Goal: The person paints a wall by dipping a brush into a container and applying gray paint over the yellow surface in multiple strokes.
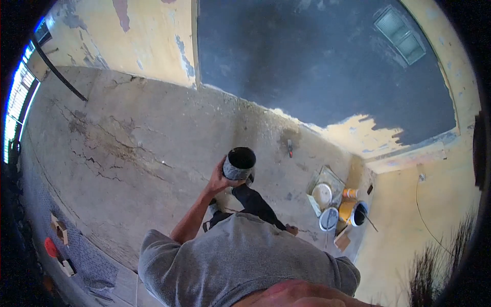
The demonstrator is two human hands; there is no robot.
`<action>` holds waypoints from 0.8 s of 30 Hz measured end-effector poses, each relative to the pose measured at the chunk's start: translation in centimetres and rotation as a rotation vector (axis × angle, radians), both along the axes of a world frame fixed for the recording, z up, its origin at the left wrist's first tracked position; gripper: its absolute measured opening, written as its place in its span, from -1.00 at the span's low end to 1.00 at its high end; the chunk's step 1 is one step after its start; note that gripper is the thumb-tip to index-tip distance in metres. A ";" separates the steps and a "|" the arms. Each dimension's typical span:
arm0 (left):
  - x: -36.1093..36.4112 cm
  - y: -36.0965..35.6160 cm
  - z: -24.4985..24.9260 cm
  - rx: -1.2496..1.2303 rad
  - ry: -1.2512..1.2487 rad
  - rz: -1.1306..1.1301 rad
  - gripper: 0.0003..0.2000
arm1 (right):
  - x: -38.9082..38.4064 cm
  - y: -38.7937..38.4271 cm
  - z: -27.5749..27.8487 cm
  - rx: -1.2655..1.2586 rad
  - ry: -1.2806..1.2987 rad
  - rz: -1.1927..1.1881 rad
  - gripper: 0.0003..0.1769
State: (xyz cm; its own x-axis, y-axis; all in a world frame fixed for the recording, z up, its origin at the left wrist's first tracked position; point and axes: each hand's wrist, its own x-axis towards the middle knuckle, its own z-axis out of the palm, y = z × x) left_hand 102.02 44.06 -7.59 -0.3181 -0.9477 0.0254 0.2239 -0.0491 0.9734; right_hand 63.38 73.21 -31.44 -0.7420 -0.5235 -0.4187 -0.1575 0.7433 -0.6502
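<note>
My left hand [220,180] is wrapped round the side of a round, grey-stained pot [238,165] with a dark inside, held in front of my body above the floor. Low beside my right leg hangs my right hand [291,229], small in the view; its fingers are too indistinct to read. On the floor ahead lies a small tool with a red part [290,148]. The wall beyond carries dark grey paint [317,61] with a ragged lower edge over cream.
An orange bucket [353,212] with dark contents and a stick stands at the right, near white lids [328,219] and a tray [332,180]. Cracks run across the concrete floor [117,138]. At the lower left, a red object [50,247] lies on a patterned sheet.
</note>
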 end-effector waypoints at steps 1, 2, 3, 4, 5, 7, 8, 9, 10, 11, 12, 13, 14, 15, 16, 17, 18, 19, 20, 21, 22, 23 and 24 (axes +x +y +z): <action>0.6 1.3 -0.1 0.016 0.035 0.025 -0.17 | 0.2 2.0 0.3 0.030 0.043 0.004 -0.52; 1.1 2.4 0.2 0.029 0.064 0.052 -0.18 | 0.4 3.7 0.5 0.058 0.080 0.012 -0.52; 1.5 3.4 0.8 0.020 0.081 0.067 -0.21 | 0.9 5.4 0.4 0.083 0.112 0.017 -0.52; 1.5 4.2 0.9 0.021 0.071 0.062 -0.21 | 1.4 6.4 0.3 0.103 0.141 0.022 -0.52; 1.4 5.0 0.9 0.042 0.056 0.083 -0.23 | 1.7 6.9 -0.1 0.113 0.170 0.027 -0.52; 1.0 6.2 1.4 0.047 0.033 0.092 -0.25 | 1.8 7.5 -0.9 0.128 0.229 0.028 -0.52; 0.6 6.7 1.8 0.066 0.076 0.081 -0.25 | 1.6 7.9 -1.2 0.135 0.259 0.023 -0.52; 0.0 7.1 2.1 0.084 0.121 0.070 -0.26 | 1.1 8.2 -1.6 0.142 0.290 0.016 -0.52; -0.9 7.4 1.9 0.072 0.114 0.057 -0.26 | 0.3 8.5 -2.1 0.150 0.321 0.011 -0.52; -1.9 7.4 1.6 0.057 0.079 0.050 -0.25 | -0.6 8.7 -2.5 0.159 0.350 0.007 -0.52; -3.1 7.4 1.4 0.038 0.044 0.045 -0.25 | -1.8 8.9 -3.0 0.166 0.380 0.003 -0.52; -4.5 7.5 1.6 0.024 0.038 0.033 -0.25 | -3.1 9.1 -3.6 0.173 0.410 -0.002 -0.52; -6.2 7.6 2.1 0.003 -0.006 -0.007 -0.23 | -4.7 9.4 -4.2 0.180 0.440 -0.010 -0.52; -8.2 7.7 2.6 -0.018 -0.049 -0.047 -0.22 | -7.4 9.2 -6.9 -0.196 0.267 -0.017 -0.55; -10.4 8.0 2.7 -0.031 -0.055 -0.063 -0.22 | -10.0 9.0 -9.5 -0.569 0.093 -0.024 -0.58; -12.9 8.3 2.7 -0.059 -0.031 -0.085 -0.20 | -11.6 8.6 -9.8 -0.580 0.093 -0.043 -0.58; -15.6 8.1 3.1 -0.094 -0.006 -0.108 -0.18 | -13.1 6.9 -9.8 -0.422 0.125 -0.028 -0.62; -18.5 8.1 3.4 -0.116 -0.014 -0.132 -0.18 | -14.4 4.8 -9.8 -0.266 0.150 -0.019 -0.65; -21.4 8.6 3.8 -0.100 0.015 -0.169 -0.17 | -15.9 4.7 -5.8 -0.277 0.137 -0.052 -0.65; -23.9 9.6 4.0 -0.069 0.041 -0.208 -0.15 | -16.5 5.3 -2.3 -0.391 -0.002 -0.156 -0.64; -26.5 10.5 4.4 -0.070 0.027 -0.236 -0.15 | -14.7 2.7 3.9 -0.509 -0.131 -0.254 -0.62; -29.0 11.0 5.1 -0.113 -0.013 -0.275 -0.15 | -15.9 1.8 6.0 -0.520 -0.136 -0.276 -0.62; -31.1 11.7 5.4 -0.150 -0.055 -0.314 -0.14 | -16.8 1.7 7.4 -0.608 -0.139 -0.398 -0.60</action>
State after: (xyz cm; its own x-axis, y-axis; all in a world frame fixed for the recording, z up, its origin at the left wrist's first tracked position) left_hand 70.96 55.79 -2.23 -0.5979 -0.7907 0.1316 0.1678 0.0371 0.9851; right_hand 46.54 74.93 -24.08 -0.8854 -0.3955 -0.2443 0.1627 0.2287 -0.9598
